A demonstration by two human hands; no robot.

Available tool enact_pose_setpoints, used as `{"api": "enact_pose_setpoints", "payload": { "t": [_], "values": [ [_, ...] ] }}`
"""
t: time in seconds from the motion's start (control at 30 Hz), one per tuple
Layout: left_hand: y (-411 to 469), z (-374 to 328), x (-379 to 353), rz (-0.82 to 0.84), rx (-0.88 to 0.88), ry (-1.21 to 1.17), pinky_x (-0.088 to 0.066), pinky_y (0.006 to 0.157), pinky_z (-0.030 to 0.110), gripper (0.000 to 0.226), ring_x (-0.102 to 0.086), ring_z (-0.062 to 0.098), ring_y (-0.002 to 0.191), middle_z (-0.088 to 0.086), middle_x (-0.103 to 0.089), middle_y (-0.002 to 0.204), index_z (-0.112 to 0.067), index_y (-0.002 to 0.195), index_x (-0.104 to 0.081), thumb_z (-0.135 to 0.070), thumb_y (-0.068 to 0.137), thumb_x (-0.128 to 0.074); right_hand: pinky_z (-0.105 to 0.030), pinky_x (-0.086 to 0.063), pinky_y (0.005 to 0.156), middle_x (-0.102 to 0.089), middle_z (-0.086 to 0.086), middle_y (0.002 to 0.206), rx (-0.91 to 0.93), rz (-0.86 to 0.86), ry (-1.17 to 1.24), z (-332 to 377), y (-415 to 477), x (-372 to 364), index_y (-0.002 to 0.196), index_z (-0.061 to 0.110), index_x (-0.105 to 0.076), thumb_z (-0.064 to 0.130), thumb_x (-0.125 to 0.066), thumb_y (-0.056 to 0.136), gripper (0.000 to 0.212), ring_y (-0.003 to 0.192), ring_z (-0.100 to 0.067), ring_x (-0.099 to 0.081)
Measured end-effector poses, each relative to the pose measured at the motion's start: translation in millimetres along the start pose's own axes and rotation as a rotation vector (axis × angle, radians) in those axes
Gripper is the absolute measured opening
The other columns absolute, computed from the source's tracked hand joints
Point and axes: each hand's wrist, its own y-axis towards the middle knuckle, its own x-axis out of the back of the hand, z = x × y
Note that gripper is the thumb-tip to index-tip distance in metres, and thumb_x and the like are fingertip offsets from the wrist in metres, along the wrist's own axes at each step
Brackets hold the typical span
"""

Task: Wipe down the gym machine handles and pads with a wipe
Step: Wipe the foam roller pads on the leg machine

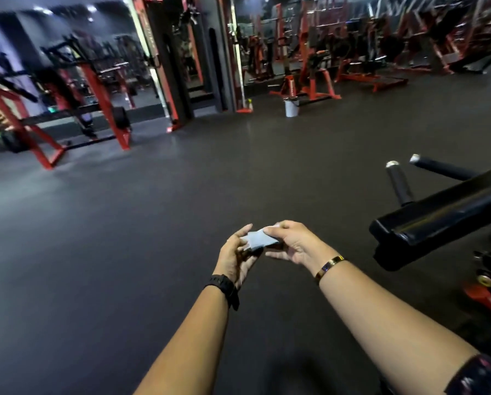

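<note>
— Pale, limp wipe [258,241], pinched between left hand [236,253] and right hand [290,243]; each grip is closed on one end.
— Light and floppy, probably. Keep edge holds; black handles [399,183] sit up and right of the grip.

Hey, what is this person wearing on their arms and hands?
The hands are bare, no gloves. The left hand has a black watch strapped at the wrist. The right hand has a gold bangle at the wrist. Both forearms are uncovered; a dark patterned sleeve shows near the right elbow, at the frame's lower corner.
</note>
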Motion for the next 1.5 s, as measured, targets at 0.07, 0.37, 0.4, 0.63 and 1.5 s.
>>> {"api": "enact_pose_setpoints", "payload": {
  "t": [0.07, 0.37, 0.4, 0.63, 1.5],
  "values": [
    [10, -8, 9, 0.003, -0.037, 0.017, -0.058, 0.070, 0.026, 0.032, -0.069, 0.019, 0.080, 0.009, -0.072, 0.091, -0.010, 0.114, -0.058, 0.002, 0.087, -0.049, -0.031, -0.055, 0.050, -0.064, -0.008, 0.084, -0.006, 0.032, -0.008, 1, 21, -11, 0.084, 0.012, -0.055, 0.005, -0.066, 0.087, 0.014, 0.078, -0.017, -0.064],
    [102, -55, 21, -0.135, -0.072, -0.046, -0.058, 0.071, 0.028, 0.034, -0.066, 0.026, 0.082, 0.019, -0.066, 0.099, -0.005, 0.100, -0.062, 0.007, 0.090, -0.032, -0.034, -0.057, 0.058, -0.065, -0.012, 0.081, -0.055, 0.168, 0.001, 43, 129, -48, 0.086, 0.009, -0.058, -0.006, -0.058, 0.087, 0.015, 0.078, -0.020, -0.064],
    [114, -61, 20, -0.140, -0.071, -0.069, -0.058, 0.070, 0.028, 0.033, -0.066, 0.027, 0.083, 0.020, -0.065, 0.100, -0.004, 0.100, -0.063, 0.005, 0.091, -0.032, -0.033, -0.057, 0.056, -0.064, -0.012, 0.081, -0.060, 0.170, 0.005, 50, 141, -50, 0.085, 0.009, -0.058, -0.008, -0.056, 0.087, 0.017, 0.077, -0.020, -0.064],
    [198, -87, -3, -0.147, -0.122, 0.066, -0.055, 0.073, 0.026, 0.033, -0.065, 0.019, 0.080, 0.010, -0.066, 0.094, -0.010, 0.102, -0.062, 0.009, 0.092, -0.037, -0.041, -0.055, 0.072, -0.061, -0.014, 0.086, -0.060, 0.213, -0.006, 104, 219, -49, 0.086, 0.008, -0.059, -0.009, -0.049, 0.089, 0.020, 0.082, -0.023, -0.061],
    [587, -152, -107, 0.141, 0.256, 0.056, -0.058, 0.073, 0.035, 0.065, -0.068, 0.030, 0.097, 0.019, -0.069, 0.114, -0.010, 0.116, -0.062, -0.065, 0.092, -0.038, -0.041, -0.058, 0.056, -0.071, -0.019, 0.081, -0.091, -0.181, 0.327, 268, 510, 31, 0.098, 0.005, -0.059, 0.031, -0.053, 0.096, 0.027, 0.085, -0.033, -0.066]
  ]
}}
